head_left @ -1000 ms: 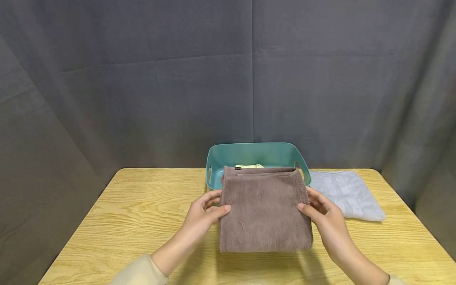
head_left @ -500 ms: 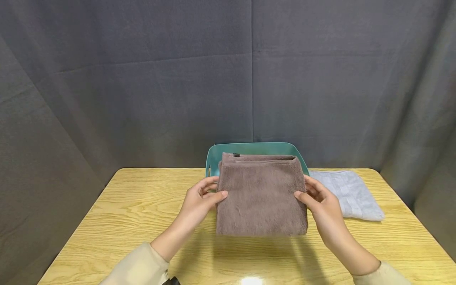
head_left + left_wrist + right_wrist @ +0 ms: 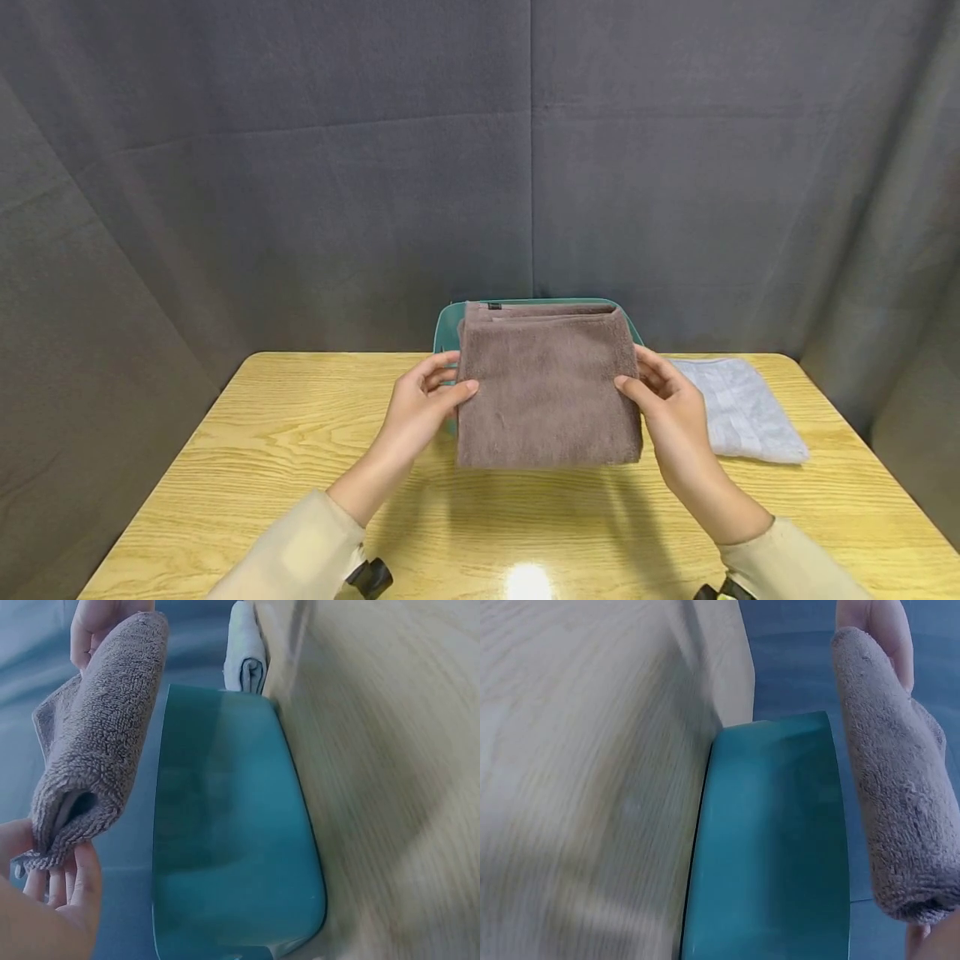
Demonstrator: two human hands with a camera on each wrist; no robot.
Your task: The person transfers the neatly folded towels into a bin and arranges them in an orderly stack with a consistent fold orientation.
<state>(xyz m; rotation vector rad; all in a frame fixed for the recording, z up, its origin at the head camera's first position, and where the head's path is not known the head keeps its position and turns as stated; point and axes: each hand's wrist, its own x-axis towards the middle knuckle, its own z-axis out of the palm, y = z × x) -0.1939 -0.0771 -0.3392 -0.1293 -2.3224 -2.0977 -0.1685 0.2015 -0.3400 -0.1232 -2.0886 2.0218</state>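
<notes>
A folded brown towel (image 3: 547,392) is held up by its two side edges, above the table and in front of a teal basket (image 3: 447,329). My left hand (image 3: 423,404) pinches its left edge, thumb on the near face and fingers behind. On the opposite edge my right hand (image 3: 671,408) grips in the same way. Seen from the left wrist, the towel (image 3: 105,727) is a thick folded bundle, higher than the rim of the basket (image 3: 232,817). A small dark label shows at the towel's top left corner. The basket's inside is hidden behind the towel in the head view.
A folded light grey towel (image 3: 746,408) lies on the wooden table (image 3: 247,467) right of the basket. Behind the table hangs a dark grey curtain (image 3: 360,183).
Both hands have raised the brown towel and carried it away from me, so it now covers most of the basket in the head view. The pale yellow item inside the basket is no longer visible.
</notes>
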